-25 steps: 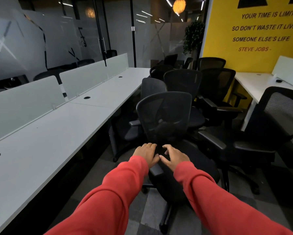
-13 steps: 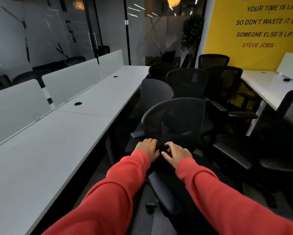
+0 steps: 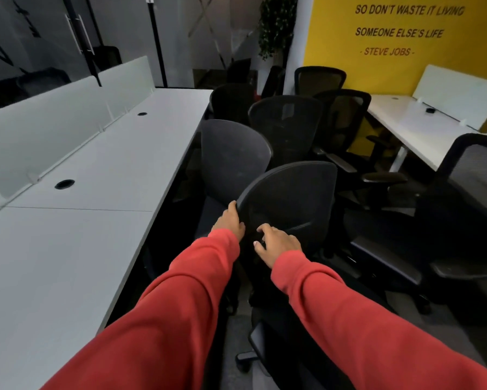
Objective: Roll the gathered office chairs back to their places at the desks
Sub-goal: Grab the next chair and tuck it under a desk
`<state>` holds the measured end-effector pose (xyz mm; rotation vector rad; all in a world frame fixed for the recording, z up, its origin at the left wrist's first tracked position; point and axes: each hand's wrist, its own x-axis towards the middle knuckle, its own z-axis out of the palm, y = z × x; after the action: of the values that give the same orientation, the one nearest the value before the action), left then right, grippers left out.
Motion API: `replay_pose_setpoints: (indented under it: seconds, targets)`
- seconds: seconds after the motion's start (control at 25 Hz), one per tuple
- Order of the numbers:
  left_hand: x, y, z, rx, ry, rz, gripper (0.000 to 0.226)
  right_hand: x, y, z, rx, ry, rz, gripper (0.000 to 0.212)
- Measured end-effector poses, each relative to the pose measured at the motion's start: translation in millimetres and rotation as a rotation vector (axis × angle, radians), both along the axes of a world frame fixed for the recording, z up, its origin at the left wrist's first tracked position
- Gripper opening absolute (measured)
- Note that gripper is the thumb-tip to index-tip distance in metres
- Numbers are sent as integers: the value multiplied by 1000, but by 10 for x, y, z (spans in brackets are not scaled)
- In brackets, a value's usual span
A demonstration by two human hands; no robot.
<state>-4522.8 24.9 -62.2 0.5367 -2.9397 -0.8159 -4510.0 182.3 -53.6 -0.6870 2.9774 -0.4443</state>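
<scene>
Left hand (image 3: 227, 222) grips the left back rim of the nearest chair (image 3: 295, 198); right hand (image 3: 279, 244) rests loose-fingered lower on it. Chair stands upright just past the fingers. Desk (image 3: 96, 198) is to their left, so the gripping hand is nearer.

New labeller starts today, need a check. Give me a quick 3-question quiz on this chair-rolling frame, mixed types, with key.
1. On which side of the nearest mesh chair does the long white desk stand?
A) the person's left
B) the person's right
C) behind the person
2. True or false: the right hand lies flat on the long white desk.
3. Fill in: the left hand grips the side edge of the chair's ___.

Key: 1 A; 2 false, it is at the chair's lower back; 3 backrest.
</scene>
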Motion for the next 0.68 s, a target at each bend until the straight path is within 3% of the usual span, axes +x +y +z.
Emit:
replay_pose_setpoints:
  seconds: [0.12, 0.24, 0.4, 0.56, 0.68]
  targets:
    - [-241, -64, -131, 191, 16, 77, 55, -75, 3, -123, 29, -39, -28, 43]
    - [-185, -49, -249, 242, 133, 84, 46, -60, 60, -232, 77, -88, -55, 42]
    - [48, -7, -293, 241, 148, 60, 45, 74, 99, -292, 94, -124, -85, 42]
    - [536, 66, -302, 196, 166, 84, 48, 235, -12, -208, 13, -106, -67, 40]
    - [1091, 258, -306, 291, 244, 171, 48, 452, -122, -136, -92, -87, -57, 40]
